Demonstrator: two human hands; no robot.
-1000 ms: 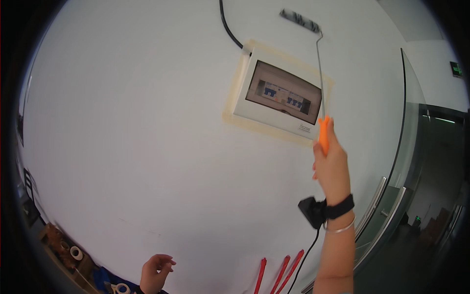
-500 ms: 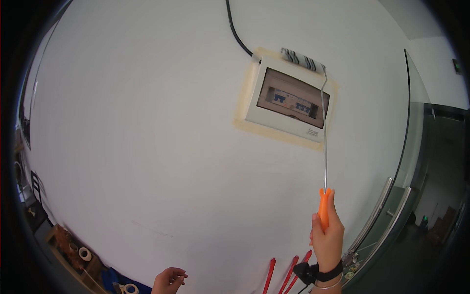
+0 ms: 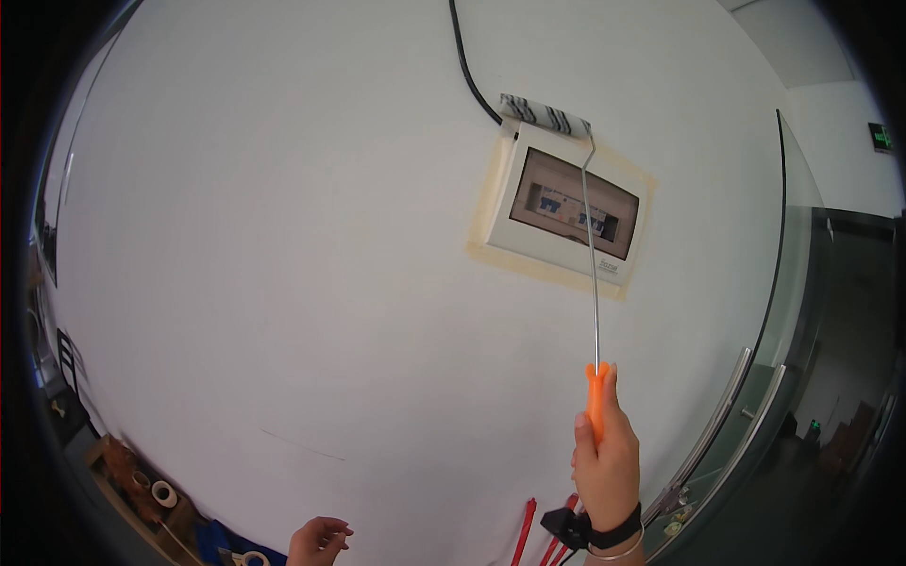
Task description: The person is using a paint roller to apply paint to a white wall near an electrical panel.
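My right hand (image 3: 609, 457) is wrapped round the orange handle of a paint roller (image 3: 545, 116). The roller's thin metal rod runs up in front of an electrical breaker box (image 3: 566, 203). Its striped grey-and-black sleeve lies across the box's upper edge, near a black cable (image 3: 462, 57); whether it touches the wall I cannot tell. Yellowish masking tape (image 3: 547, 274) borders the white box, and breakers show behind its tinted cover. Low in the view, my left hand (image 3: 321, 541) holds nothing, its fingers loosely curled and apart.
The white wall (image 3: 283, 236) fills most of the view. Red poles (image 3: 525, 533) stand below, beside my right wrist. A glass door with long metal handles (image 3: 727, 424) is at the right. At the lower left are a box with tape rolls (image 3: 164, 493) and a blue item (image 3: 212, 538).
The paint roller and my right hand have moved left, the sleeve now nearer the cable. The box sits slightly lower and further right in view. My left hand stays low, much the same.
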